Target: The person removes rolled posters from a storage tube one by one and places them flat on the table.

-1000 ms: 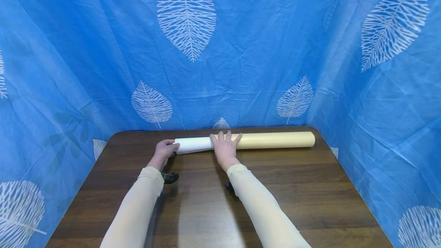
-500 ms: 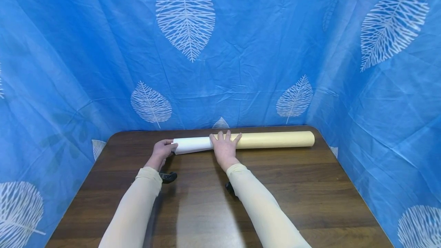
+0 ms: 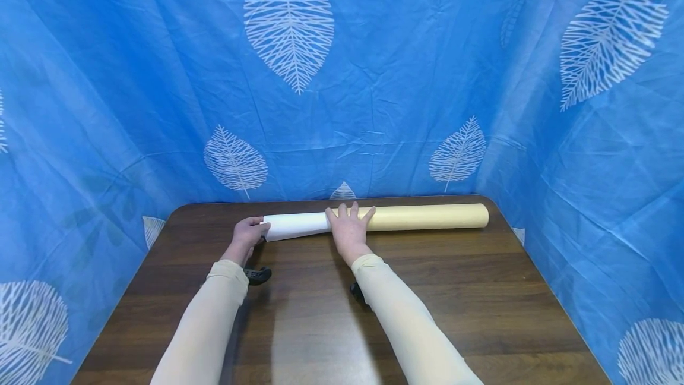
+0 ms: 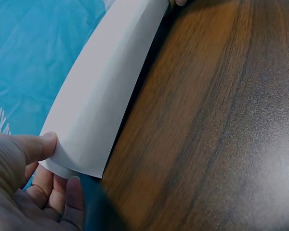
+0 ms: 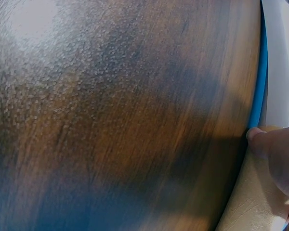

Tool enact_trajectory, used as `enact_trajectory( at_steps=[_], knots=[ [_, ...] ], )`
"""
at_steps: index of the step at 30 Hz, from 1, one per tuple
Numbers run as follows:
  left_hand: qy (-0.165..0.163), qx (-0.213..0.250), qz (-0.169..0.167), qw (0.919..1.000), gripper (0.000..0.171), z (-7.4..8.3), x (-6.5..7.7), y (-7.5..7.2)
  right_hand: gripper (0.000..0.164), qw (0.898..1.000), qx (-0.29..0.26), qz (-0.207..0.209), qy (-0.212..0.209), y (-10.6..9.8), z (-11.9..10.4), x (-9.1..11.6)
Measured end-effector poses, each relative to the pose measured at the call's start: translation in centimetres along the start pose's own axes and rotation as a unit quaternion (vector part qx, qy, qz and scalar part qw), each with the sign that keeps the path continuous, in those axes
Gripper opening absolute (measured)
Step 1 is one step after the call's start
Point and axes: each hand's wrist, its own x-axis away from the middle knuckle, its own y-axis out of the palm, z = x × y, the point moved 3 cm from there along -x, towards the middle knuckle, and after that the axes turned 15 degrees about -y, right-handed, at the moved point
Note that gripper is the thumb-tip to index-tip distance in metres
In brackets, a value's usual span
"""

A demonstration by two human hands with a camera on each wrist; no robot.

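Observation:
A white paper roll (image 3: 294, 226) projects from the left end of a longer cream-yellow roll (image 3: 427, 217) at the table's far edge. With thumb above and fingers below, my left hand (image 3: 247, 235) pinches the white paper's outer end. In the left wrist view, the white paper (image 4: 98, 91) curves like a half-open tube, with a loose edge along the table side. My right hand (image 3: 350, 236) lies on the cream roll's left end, its fingers spread across the top. The right wrist view has the thumb (image 5: 260, 139) pressing that end; the other fingers are mostly cut off.
Both rolls lie on a dark brown wooden table (image 3: 443, 296). A blue curtain (image 3: 374, 76) with white leaf prints hangs behind and on both sides. Black wrist devices show under the left sleeve (image 3: 211, 314) and the right sleeve (image 3: 401, 314).
My left hand has moved slightly left with the white paper's end, so a longer stretch of white shows. My right hand and the cream roll have stayed in place.

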Motion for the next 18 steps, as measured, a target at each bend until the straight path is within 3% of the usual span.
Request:
enact_trajectory(
  at_steps=[18],
  knots=[
    [0.004,0.003,0.014,0.9999,0.05,-0.34,-0.24,-0.23,0.054,1.0,0.0,-0.005,-0.003,0.17,0.12,0.05]
  ],
)
